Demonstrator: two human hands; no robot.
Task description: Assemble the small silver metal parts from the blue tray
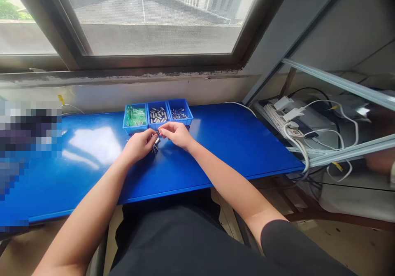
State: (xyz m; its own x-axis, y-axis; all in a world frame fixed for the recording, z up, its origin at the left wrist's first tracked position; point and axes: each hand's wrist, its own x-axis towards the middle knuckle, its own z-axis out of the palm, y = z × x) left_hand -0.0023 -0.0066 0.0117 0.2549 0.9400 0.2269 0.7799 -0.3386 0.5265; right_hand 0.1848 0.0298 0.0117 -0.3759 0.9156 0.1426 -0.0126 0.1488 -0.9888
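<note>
Both hands meet over the blue table (185,164), in front of the small blue bins. My left hand (141,145) is closed, with thumb and fingers pinching a small dark and silver part (157,141). Thin dark pieces with pointed ends (154,149) show just below it; whether they are held or lie on the table I cannot tell. My right hand (177,134) is closed in a fingertip pinch at the upper end of that part. What exactly is between its fingertips is too small to make out.
Three joined bins stand behind the hands: one with green-looking contents (135,114), one with dark and silver cylinders (158,114), one with thin pin-like pieces (179,113). A power strip (279,119) with white cables lies right of the table, near a metal frame (339,82).
</note>
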